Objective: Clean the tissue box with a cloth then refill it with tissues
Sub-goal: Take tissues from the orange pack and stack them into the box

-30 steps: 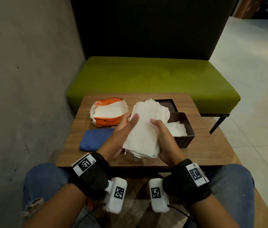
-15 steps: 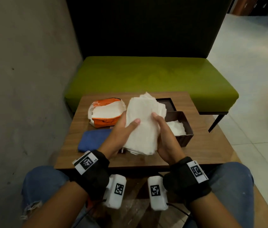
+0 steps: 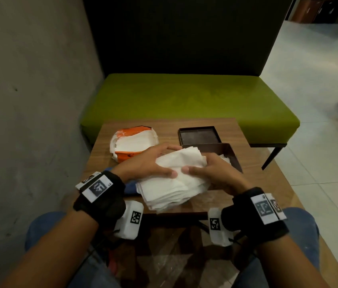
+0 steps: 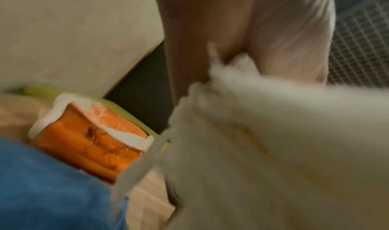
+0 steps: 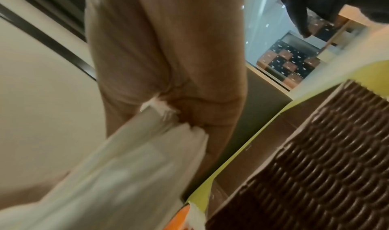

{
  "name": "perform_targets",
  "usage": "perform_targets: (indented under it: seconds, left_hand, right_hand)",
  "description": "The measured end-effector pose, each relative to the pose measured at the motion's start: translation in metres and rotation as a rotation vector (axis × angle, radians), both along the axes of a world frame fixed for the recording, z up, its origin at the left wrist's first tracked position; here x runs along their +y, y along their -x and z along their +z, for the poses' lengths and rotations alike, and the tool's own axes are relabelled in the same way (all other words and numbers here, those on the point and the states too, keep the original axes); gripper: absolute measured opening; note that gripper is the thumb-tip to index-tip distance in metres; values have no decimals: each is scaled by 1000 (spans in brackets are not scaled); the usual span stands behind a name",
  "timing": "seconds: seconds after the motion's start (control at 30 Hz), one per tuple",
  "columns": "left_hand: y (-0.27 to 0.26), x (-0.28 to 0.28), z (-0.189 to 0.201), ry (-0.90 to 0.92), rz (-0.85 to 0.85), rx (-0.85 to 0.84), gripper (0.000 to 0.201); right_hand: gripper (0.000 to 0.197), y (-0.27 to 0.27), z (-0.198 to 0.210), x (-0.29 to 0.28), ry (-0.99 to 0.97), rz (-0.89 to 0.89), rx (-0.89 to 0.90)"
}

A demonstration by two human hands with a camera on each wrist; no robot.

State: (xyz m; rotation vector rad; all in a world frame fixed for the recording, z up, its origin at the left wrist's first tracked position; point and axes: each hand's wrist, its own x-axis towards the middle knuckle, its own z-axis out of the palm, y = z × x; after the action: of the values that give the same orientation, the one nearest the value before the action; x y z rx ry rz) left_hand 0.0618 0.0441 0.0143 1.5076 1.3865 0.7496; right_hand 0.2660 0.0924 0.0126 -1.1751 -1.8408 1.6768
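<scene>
Both hands hold a thick stack of white tissues (image 3: 174, 183) low over the near part of the wooden table (image 3: 253, 175). My left hand (image 3: 151, 163) grips its left side with the thumb on top, and my right hand (image 3: 211, 171) grips the right side the same way. In the wrist views the tissues (image 4: 273, 150) (image 5: 118, 175) fill the lower part, blurred. The dark brown tissue box (image 3: 231, 154) stands open just behind my right hand, with some white tissue inside; its woven wall (image 5: 315, 167) shows close by. The blue cloth (image 3: 130, 187) (image 4: 48, 188) lies under my left wrist, mostly hidden.
The box's dark lid (image 3: 199, 135) lies flat behind the box. An opened orange tissue pack (image 3: 132, 145) (image 4: 92, 147) sits at the table's back left. A green bench (image 3: 184, 100) stands beyond the table, a grey wall on the left, tiled floor on the right.
The tissue stack was held upright in front of the box; both hands have tipped it down flat and brought it lower and nearer to me. The lid is now uncovered.
</scene>
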Motion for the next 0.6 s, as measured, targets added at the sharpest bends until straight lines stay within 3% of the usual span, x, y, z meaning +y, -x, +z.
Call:
perform_targets:
  seconds: [0.07, 0.13, 0.2, 0.47, 0.6]
  left_hand:
    - [1, -3, -8, 18, 171, -287, 55]
    - [-7, -9, -16, 91, 302, -731, 49]
    - [-20, -13, -24, 116, 373, -951, 48]
    - [-50, 12, -28, 121, 518, -766, 20]
    - [-56, 41, -26, -32, 441, -275, 31]
  right_hand:
    - [33, -6, 0, 2, -7, -87, 117]
    - [33, -12, 0, 4, 84, -163, 295]
    - [34, -11, 0, 1, 116, -193, 350]
    - [28, -20, 6, 17, 130, -316, 169]
    - [12, -33, 8, 48, -7, -430, -31]
